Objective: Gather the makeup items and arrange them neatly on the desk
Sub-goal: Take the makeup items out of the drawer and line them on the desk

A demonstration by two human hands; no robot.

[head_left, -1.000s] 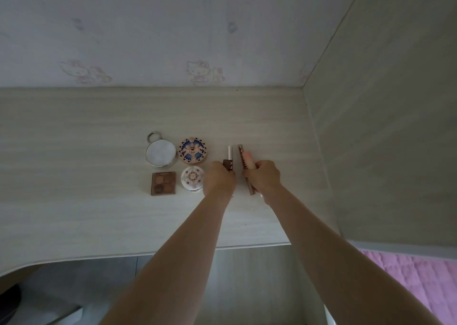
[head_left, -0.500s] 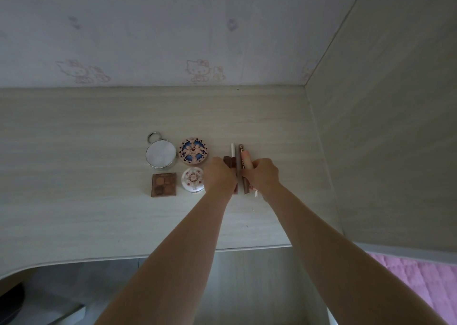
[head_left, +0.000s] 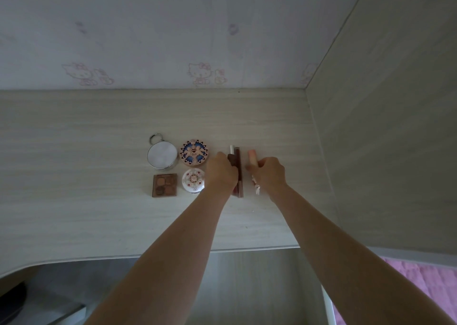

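No brand or lettering can be read on any item; the wall (head_left: 173,33) behind the bench (head_left: 74,221) carries faint pink cartoon cat prints, and the two patterned lids show only ornament.

Your left hand (head_left: 221,172) lies over the near part of the brown sticks (head_left: 238,162), a tight bundle of dark brown tubes with a thin white one at its far left edge. The fingers are curled down onto the bundle, touching it, but the back of the hand hides them, so you cannot tell whether they grip it or only press it. The bundle lies on the bench pointing away from you, its near end sticking out past your wrist.

Your right hand (head_left: 269,176) is closed around the pink tube (head_left: 252,157), fingers wrapped on its middle, the far end poking out beyond them. A small pale charm (head_left: 257,190) hangs below the hand. The pink tube sits just right of the brown sticks, apart from them.

To the left, four items make a square: mirror (head_left: 162,155) with a ring at far left, blue compact (head_left: 194,152) beside it, palette (head_left: 165,185) at near left, white compact (head_left: 193,181) at near right, close to your left hand.
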